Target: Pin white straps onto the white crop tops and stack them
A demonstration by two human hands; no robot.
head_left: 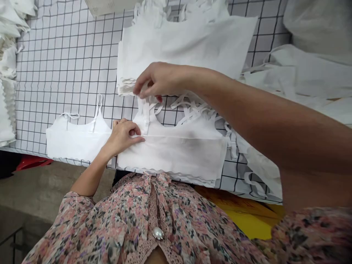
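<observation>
In front of me lies a pile of white camisole tops (pixel 176 152) with thin straps and wavy hems. My right hand (pixel 154 80) pinches a white shoulder strap (pixel 143 110) at the pile's upper left and holds it up taut. Thumb and index finger of my left hand (pixel 125 135) curl at the left edge of the top camisole, close to the foot of that strap; whether they grip fabric is hard to make out. A single camisole (pixel 77 141) lies flat just left of my left hand.
Beyond my right hand lies a taller stack of white camisoles (pixel 187 44). More white garments are heaped at the right (pixel 310 80) and far left (pixel 7 99). A black-and-white checked cloth (pixel 68 66) covers the table. A pale box (pixel 107 5) stands at the back.
</observation>
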